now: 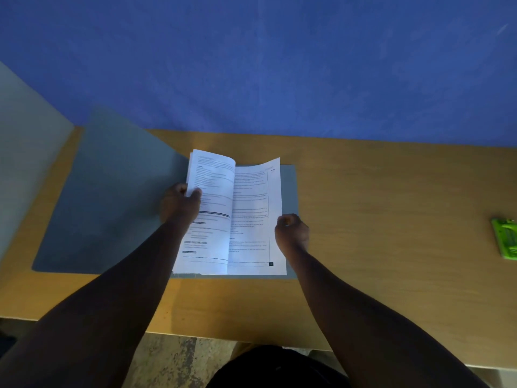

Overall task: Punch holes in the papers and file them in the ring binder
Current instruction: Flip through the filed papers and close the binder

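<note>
A stack of printed white papers (246, 219) lies on the right half of an open grey binder (112, 191) on the wooden table. My left hand (180, 204) grips the left edge of several pages, lifted and curled toward the left. My right hand (292, 233) rests closed at the right edge of the sheets, pinching or pressing the paper there. The binder's left cover lies flat, reaching the table's left end. A green hole punch (505, 238) sits far right, cut by the frame edge. The binder's rings are hidden under the pages.
The wooden table (377, 219) stands against a blue wall (279, 65). A grey panel (25, 152) rises at the left end. The table's near edge runs along the bottom, with mottled floor (173, 359) below it.
</note>
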### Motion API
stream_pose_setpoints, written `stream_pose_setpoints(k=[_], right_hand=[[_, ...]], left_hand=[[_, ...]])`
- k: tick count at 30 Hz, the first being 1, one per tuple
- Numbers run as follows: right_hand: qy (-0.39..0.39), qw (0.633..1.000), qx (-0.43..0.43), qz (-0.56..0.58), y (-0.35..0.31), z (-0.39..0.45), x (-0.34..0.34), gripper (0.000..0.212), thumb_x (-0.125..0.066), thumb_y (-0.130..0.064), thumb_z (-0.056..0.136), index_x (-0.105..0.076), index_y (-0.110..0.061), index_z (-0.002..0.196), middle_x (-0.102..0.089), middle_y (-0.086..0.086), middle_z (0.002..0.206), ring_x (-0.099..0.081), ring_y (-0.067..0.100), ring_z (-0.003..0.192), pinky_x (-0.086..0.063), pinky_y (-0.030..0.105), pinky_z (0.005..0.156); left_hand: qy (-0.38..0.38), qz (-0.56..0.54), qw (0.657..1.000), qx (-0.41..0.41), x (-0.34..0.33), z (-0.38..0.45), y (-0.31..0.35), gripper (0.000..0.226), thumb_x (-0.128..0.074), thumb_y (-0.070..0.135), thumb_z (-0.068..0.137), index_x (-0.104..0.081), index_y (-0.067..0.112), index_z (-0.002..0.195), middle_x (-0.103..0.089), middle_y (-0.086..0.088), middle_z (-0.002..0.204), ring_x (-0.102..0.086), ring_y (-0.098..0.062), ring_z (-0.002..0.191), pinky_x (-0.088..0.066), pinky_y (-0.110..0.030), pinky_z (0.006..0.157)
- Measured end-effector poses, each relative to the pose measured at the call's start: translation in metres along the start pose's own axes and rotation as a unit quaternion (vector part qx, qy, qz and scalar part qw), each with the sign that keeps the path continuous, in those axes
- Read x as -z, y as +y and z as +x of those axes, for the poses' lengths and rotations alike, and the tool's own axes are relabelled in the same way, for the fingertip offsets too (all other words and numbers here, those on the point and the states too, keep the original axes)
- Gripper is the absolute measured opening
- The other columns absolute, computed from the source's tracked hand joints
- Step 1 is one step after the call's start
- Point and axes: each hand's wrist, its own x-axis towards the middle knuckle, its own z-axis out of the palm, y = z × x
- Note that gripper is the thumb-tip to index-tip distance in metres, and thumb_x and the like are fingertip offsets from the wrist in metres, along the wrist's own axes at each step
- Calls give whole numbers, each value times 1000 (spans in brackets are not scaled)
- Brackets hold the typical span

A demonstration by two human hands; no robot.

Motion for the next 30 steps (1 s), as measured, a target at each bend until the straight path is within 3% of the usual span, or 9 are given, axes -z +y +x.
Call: stream_pose_setpoints(k=[4,8,11,13,15,17,19,24,30], right_hand=[[-2,1000,-18,0,0,2,2,23,-48,-25,95,-67,-15,103,-69,5,103,-58,20,83,-50,29,72],[-36,999,-25,26,-3,1,2,22,-53,-35,93,-65,-17,95,-69,5,96,-63,23,85,-55,35,76],[-89,994,11,55,-11,-5,4,32,-54,-46,94,-60,-18,80,-64,-4,78,-59,13,73,-43,23,57],[-111,991,36,70,-17,-9,2,41,-52,-50,95,-59,-13,77,-61,-4,74,-55,7,65,-37,20,52],[-128,984,46,112,-24,-14,-4,51,-52,-57,91,-62,-7,83,-68,4,83,-63,13,74,-48,27,62],[-141,980,62,128,-30,-18,-12,60,-48,-70,82,-67,-14,87,-72,3,93,-68,19,87,-54,39,75],[-160,975,85,126,-38,-22,-15,63,-43,-76,79,-69,-20,90,-72,-2,97,-67,18,91,-54,40,79],[-213,966,107,99,-49,-22,-20,45,-50,-57,93,-68,-16,96,-69,-3,103,-65,15,92,-47,28,72],[-241,959,143,49,-52,-21,-21,37,-53,-49,95,-67,-20,113,-65,-5,122,-62,12,100,-43,13,66]], left_hand=[[30,6,999,10,10,9,-8,32,-63,39,87,-70,14,106,-74,-7,103,-68,-29,94,-54,-36,84],[30,-5,1000,4,10,8,-11,33,-63,39,88,-69,15,109,-74,-6,105,-69,-28,94,-55,-39,87],[-4,-45,999,-10,5,6,-12,32,-65,38,87,-67,18,112,-73,-2,106,-68,-24,95,-55,-39,88],[-17,-80,997,-17,0,2,-10,32,-69,33,85,-65,18,113,-72,1,106,-68,-20,95,-55,-35,88],[-22,-111,993,-21,-5,-3,-4,34,-72,27,84,-63,15,115,-70,3,104,-66,-16,92,-52,-29,84],[-36,-139,989,-26,-9,-6,1,41,-75,23,83,-58,12,118,-68,2,104,-66,-15,90,-50,-26,80],[-50,-145,988,-29,-12,-5,2,47,-77,24,81,-56,11,120,-69,0,105,-69,-17,90,-53,-28,78],[-86,-138,986,-31,-16,-11,10,41,-76,27,85,-59,13,120,-68,1,107,-67,-17,84,-51,-23,63],[-110,-103,987,-55,-16,-12,13,27,-57,29,97,-70,14,116,-72,-3,112,-68,-24,87,-49,-26,70]])
